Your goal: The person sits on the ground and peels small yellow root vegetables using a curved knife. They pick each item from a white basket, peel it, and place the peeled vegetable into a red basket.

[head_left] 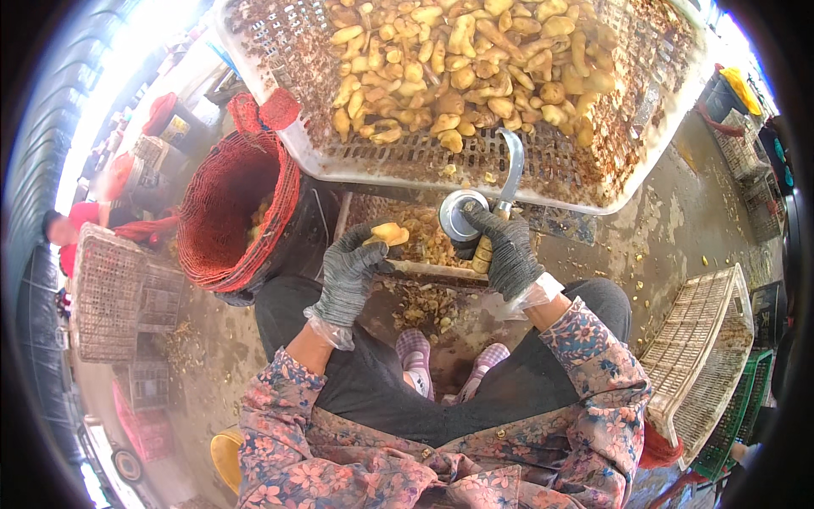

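My left hand (346,276), in a grey knit glove over a clear plastic one, pinches a yellow, knobbly root piece (391,233) between thumb and fingers. My right hand (510,253), gloved alike, is closed round the wooden handle of a sickle (514,165); its curved blade points up, away from me. A round metal piece (458,215), like a small cup or disc, sits at that hand's thumb; how it is held cannot be made out. Beyond both hands, a large white plastic crate (390,166) bears a heap of similar yellow root pieces (462,72).
Left of my knees stands a dark bucket lined with red mesh netting (242,212). Below the big crate is a lower tray of scraps (424,242). White crates (691,339) stand at right, more crates (110,293) at left. Scraps litter the wet floor (632,242).
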Tool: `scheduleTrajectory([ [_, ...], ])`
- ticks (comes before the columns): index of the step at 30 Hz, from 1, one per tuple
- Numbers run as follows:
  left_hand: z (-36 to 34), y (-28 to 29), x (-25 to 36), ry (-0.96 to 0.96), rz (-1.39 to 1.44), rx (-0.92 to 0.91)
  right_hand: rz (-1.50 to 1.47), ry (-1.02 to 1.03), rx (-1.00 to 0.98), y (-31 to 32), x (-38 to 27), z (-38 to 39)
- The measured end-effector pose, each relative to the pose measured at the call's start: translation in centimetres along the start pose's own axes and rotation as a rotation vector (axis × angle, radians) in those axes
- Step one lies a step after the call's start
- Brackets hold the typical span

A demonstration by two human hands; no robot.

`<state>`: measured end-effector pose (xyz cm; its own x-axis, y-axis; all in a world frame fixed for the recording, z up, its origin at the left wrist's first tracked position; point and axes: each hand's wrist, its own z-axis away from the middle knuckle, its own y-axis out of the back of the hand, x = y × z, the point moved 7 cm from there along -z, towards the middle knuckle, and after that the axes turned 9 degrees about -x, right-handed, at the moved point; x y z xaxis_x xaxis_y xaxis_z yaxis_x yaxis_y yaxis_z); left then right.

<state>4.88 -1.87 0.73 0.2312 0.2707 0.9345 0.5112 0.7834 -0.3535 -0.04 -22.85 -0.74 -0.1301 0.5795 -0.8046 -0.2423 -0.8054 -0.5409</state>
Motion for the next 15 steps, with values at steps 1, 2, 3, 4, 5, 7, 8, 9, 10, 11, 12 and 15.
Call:
scheduleTrajectory([
  [1, 0.0, 0.2, -0.2, 0.033, 0.044, 0.018, 0.062, 0.015, 0.013, 0.2, -0.2, 0.1],
  [2, -0.1, 0.4, -0.4, 0.056, 0.104, 0.021, 0.062, 0.025, -0.002, 0.1, -0.3, 0.1],
  [3, -0.1, 0.8, -0.7, 0.074, 0.173, 0.042, 0.061, 0.035, -0.014, 0.1, -0.4, 0.2],
  [4, -0.2, 0.9, -1.0, 0.087, 0.171, 0.040, 0.060, 0.046, -0.027, -0.1, -0.5, 0.3],
  [5, -0.2, 1.2, -1.4, 0.090, 0.176, 0.059, 0.081, 0.045, -0.020, 0.0, -0.5, 0.4],
  [7, -0.4, 1.6, -1.7, 0.095, 0.132, 0.025, 0.124, 0.043, -0.011, -0.1, -0.5, 0.6],
  [8, -0.5, 1.6, -1.8, 0.100, 0.085, -0.026, 0.129, 0.037, -0.016, -0.1, -0.4, 0.6],
  [9, -0.5, 1.7, -2.1, 0.127, 0.020, -0.033, 0.154, 0.044, -0.020, -0.2, -0.4, 0.6],
  [10, -0.5, 1.4, -1.9, 0.092, -0.016, -0.072, 0.179, 0.052, -0.023, -0.2, -0.3, 0.5],
  [11, -0.4, 1.4, -1.8, 0.080, -0.068, -0.066, 0.204, 0.060, -0.025, -0.1, -0.2, 0.5],
  [12, -0.3, 1.2, -1.6, 0.056, -0.127, -0.066, 0.318, 0.123, -0.004, 0.0, -0.5, 0.5],
  [15, 0.1, 0.3, -0.4, -0.012, -0.301, -0.047, 0.696, 0.299, 0.027, -0.4, -1.2, 0.8],
])
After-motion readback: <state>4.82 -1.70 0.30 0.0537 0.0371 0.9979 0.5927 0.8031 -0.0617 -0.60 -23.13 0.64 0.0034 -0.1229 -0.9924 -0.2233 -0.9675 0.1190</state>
